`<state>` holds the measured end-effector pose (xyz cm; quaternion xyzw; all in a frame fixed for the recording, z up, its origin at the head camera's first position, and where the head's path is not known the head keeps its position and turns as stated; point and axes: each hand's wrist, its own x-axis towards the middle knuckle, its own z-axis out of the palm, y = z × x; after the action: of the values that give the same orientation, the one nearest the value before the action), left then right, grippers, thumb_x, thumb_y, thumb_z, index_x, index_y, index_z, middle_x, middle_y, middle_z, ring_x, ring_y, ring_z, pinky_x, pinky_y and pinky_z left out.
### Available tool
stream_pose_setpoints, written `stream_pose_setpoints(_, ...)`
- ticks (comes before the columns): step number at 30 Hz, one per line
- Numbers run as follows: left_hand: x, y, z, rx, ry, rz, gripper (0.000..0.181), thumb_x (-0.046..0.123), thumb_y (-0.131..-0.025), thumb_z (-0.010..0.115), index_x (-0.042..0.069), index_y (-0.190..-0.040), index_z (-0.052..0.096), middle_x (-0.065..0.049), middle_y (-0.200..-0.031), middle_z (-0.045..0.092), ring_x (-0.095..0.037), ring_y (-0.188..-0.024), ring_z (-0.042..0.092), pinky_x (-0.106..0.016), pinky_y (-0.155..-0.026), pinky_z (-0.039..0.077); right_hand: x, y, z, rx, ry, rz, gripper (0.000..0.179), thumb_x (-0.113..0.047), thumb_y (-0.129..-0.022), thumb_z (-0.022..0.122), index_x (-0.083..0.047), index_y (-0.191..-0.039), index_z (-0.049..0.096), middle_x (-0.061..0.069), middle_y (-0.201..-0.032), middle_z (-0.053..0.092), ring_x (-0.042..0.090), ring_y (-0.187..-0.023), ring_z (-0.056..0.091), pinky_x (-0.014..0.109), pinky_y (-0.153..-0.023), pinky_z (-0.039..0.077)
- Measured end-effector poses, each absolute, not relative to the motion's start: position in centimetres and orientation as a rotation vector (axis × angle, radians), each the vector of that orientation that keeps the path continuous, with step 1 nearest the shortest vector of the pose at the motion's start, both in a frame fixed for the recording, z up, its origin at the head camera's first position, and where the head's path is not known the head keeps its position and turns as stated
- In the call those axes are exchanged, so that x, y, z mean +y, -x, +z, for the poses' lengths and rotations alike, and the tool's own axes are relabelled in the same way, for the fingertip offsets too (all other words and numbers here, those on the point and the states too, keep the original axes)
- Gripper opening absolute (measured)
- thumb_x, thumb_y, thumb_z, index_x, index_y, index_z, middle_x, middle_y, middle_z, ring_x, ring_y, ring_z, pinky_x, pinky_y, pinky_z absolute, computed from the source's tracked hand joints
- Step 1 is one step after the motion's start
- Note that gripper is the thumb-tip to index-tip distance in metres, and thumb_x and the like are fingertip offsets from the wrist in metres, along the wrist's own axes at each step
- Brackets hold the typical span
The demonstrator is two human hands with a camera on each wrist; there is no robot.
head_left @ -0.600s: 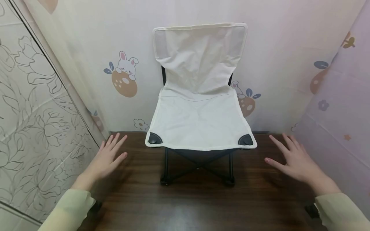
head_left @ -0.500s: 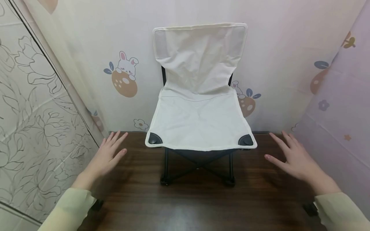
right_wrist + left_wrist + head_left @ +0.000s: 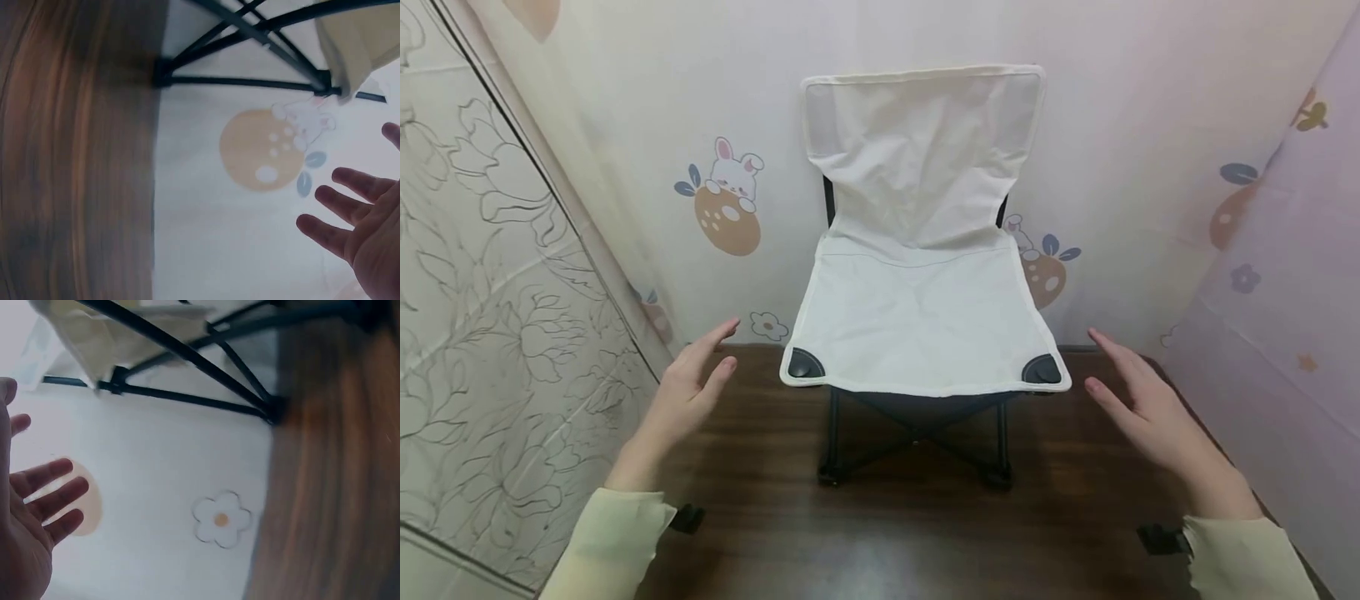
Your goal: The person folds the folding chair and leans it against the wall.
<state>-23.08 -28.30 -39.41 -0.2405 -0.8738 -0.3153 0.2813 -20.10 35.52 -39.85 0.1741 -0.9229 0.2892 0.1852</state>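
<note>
Two hands (image 3: 685, 393) (image 3: 1150, 408), one white chair (image 3: 921, 317)

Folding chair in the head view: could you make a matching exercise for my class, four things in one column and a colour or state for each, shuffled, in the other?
Column one:
1. Chair seat
2. Crossed leg bars
3. Left hand
4. Floor

Column two:
A. gripping nothing
B. dark brown
C. white
D. black

Right pairs: 1-C, 2-D, 3-A, 4-B

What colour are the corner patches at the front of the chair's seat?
Black, both of the corner patches; the head view shows them best.
</note>
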Motion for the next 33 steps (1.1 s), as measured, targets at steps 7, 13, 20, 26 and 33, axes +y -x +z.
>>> stream_pose_setpoints(7,-26.4,23.5,-39.4,-2.209,0.709,-1.022,0.054,0.009,-0.113,0.053,0.018,-0.166,0.048,-0.011,-0.155,0.061,-0.036,-0.126,0.067,-0.026,-0.111,0.047,33.3,19.6,-39.7,-2.523,-0.455,0.965,0.076,-0.021,-0.112,0.06,-0.041,-0.175,0.021,0.016,-0.169,0.046,0.011,-0.152,0.042,0.01,-0.108,0.032)
stream_pose_setpoints(13,-24.9,23.6,-39.5,-2.112,0.797,-1.159,0.058,0.0,-0.108,0.054,0.012,-0.164,0.049,-0.017,-0.153,0.062,-0.038,-0.125,0.067,-0.025,-0.109,0.051,31.9,19.6,-39.4,-2.4,-0.546,1.057,0.076,-0.009,-0.109,0.059,-0.031,-0.174,0.027,0.015,-0.164,0.052,-0.005,-0.146,0.042,0.004,-0.104,0.033)
stream_pose_setpoints(20,-23.3,23.3,-39.6,-2.043,0.897,-1.225,0.062,-0.002,-0.103,0.052,0.008,-0.164,0.048,-0.02,-0.152,0.063,-0.036,-0.127,0.066,-0.028,-0.114,0.049,30.8,19.3,-39.0,-2.303,-0.61,1.136,0.076,0.0,-0.105,0.056,-0.022,-0.173,0.032,0.005,-0.16,0.056,0.001,-0.145,0.047,0.008,-0.108,0.038)
stream_pose_setpoints(26,-22.2,22.7,-39.6,-2.055,0.959,-1.234,0.057,0.006,-0.107,0.052,0.006,-0.164,0.047,-0.022,-0.152,0.062,-0.03,-0.128,0.066,-0.028,-0.113,0.049,30.0,19.0,-38.8,-2.266,-0.653,1.19,0.076,0.003,-0.103,0.054,-0.019,-0.173,0.033,-0.003,-0.156,0.057,0.006,-0.141,0.051,0.013,-0.11,0.041)
stream_pose_setpoints(33,-21.3,22.4,-39.0,-1.986,1.027,-1.244,0.054,0.012,-0.108,0.053,0.002,-0.161,0.05,-0.024,-0.152,0.061,-0.023,-0.128,0.066,-0.032,-0.109,0.053,29.7,18.7,-38.8,-2.204,-0.716,1.228,0.074,0.007,-0.101,0.052,-0.01,-0.171,0.035,0.0,-0.154,0.059,0.009,-0.141,0.052,0.014,-0.11,0.043)
